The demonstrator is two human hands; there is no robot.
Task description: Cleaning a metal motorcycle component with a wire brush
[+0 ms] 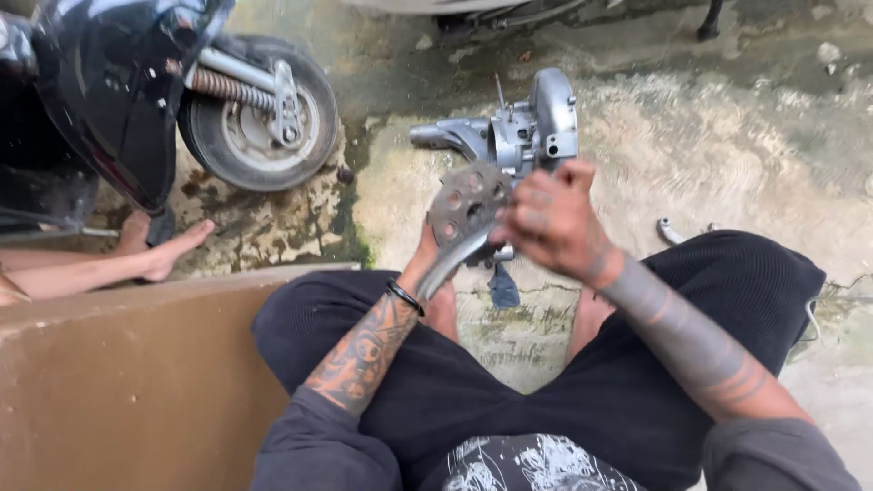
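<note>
I sit on the ground with knees apart. My left hand (427,247) is mostly hidden behind a round grey metal plate with several holes (468,205), which it holds up from below. A grey metal tool handle (453,259) slants down from the plate toward my left wrist. My right hand (546,218) is closed on the plate's right side, fingers curled and greasy. Just beyond my hands a grey scooter engine casing (518,132) lies on the concrete.
A black scooter's rear wheel (259,114) and body panel (109,91) stand at the far left. Another person's bare foot (168,250) rests beside a brown ledge (136,364). A chrome part (671,232) lies by my right knee on mossy concrete.
</note>
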